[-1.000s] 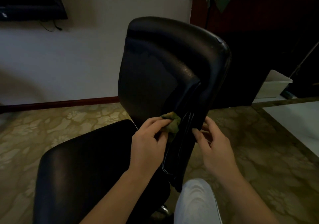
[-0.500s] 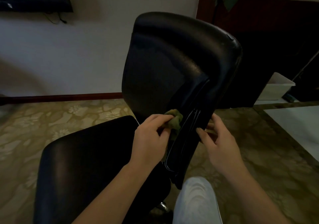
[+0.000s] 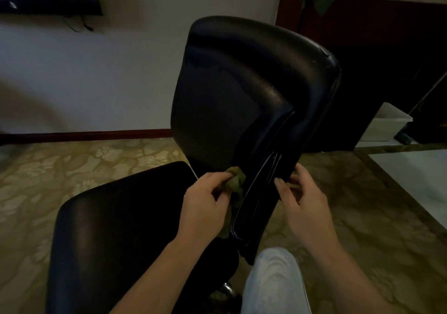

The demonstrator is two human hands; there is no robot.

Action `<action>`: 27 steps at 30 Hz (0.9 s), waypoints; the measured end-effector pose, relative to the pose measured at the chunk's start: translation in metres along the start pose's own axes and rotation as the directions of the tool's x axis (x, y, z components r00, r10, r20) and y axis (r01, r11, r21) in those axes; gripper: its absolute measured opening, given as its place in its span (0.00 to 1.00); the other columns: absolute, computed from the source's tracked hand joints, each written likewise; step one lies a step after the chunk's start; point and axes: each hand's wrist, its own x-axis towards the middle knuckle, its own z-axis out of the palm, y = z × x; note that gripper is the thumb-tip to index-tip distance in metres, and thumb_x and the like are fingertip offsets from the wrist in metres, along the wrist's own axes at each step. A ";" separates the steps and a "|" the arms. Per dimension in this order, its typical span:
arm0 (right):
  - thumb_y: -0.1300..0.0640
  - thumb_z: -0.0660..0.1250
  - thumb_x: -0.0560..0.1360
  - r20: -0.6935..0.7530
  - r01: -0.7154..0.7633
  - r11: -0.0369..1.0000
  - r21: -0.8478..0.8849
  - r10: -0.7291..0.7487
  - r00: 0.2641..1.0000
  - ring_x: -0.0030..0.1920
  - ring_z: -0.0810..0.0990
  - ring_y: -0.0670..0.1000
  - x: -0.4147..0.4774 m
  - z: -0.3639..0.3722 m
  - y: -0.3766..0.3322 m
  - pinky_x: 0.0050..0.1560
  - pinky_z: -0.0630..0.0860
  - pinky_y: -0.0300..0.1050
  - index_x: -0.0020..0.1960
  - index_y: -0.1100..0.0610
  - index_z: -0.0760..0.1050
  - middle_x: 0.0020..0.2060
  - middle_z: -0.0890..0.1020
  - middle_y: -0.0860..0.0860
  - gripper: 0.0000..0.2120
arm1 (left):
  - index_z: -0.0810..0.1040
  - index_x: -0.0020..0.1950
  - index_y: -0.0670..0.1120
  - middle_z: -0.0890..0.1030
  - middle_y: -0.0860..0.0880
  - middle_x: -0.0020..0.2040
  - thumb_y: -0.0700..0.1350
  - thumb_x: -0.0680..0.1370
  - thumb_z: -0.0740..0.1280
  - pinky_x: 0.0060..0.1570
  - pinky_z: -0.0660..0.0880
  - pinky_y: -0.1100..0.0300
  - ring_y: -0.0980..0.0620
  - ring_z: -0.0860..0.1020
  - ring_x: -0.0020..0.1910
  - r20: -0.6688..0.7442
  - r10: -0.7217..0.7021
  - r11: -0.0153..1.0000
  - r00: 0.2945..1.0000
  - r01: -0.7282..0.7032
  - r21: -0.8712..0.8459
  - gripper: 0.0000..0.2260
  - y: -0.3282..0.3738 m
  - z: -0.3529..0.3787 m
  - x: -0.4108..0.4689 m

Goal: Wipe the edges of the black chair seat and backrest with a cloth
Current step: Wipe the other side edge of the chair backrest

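head view: left hand [image 3: 205, 202] presses cloth [image 3: 235, 184] against backrest [image 3: 242, 91] edge.

black chair backrest [image 3: 232, 101] upright, glossy seat [image 3: 116, 229] below, crumpled green cloth [image 3: 235, 183] against backrest's lower edge

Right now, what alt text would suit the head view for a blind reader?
A person's left hand holds a crumpled green cloth against the lower side edge of a black chair backrest, while the right hand grips the backrest from the other side. The black seat lies lower left.
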 end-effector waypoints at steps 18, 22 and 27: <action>0.54 0.65 0.80 -0.052 -0.006 0.999 0.034 0.008 0.999 0.50 0.80 0.34 -0.002 0.007 0.006 0.46 0.74 0.26 0.66 0.49 0.74 0.50 0.82 0.39 0.15 | 0.83 0.57 0.49 0.79 0.59 0.52 0.34 0.76 0.69 0.53 0.73 0.72 0.63 0.77 0.53 -0.051 0.097 0.995 0.994 -0.096 0.032 0.14 -0.002 0.008 -0.005; 0.54 0.65 0.80 -0.059 -0.015 0.999 0.042 0.018 0.998 0.51 0.79 0.33 -0.003 0.006 0.004 0.46 0.73 0.24 0.67 0.49 0.73 0.51 0.81 0.38 0.16 | 0.83 0.58 0.49 0.78 0.60 0.54 0.34 0.76 0.68 0.53 0.71 0.76 0.66 0.76 0.56 -0.065 0.088 0.996 0.994 -0.086 0.039 0.14 -0.003 0.016 -0.007; 0.51 0.66 0.79 -0.069 -0.067 0.994 0.085 0.073 0.995 0.50 0.79 0.33 -0.010 0.015 0.006 0.44 0.73 0.25 0.64 0.46 0.74 0.50 0.81 0.38 0.14 | 0.82 0.57 0.52 0.78 0.62 0.53 0.32 0.76 0.68 0.56 0.75 0.69 0.65 0.77 0.55 -0.029 -0.033 0.999 0.999 0.034 0.041 0.17 -0.031 0.022 -0.029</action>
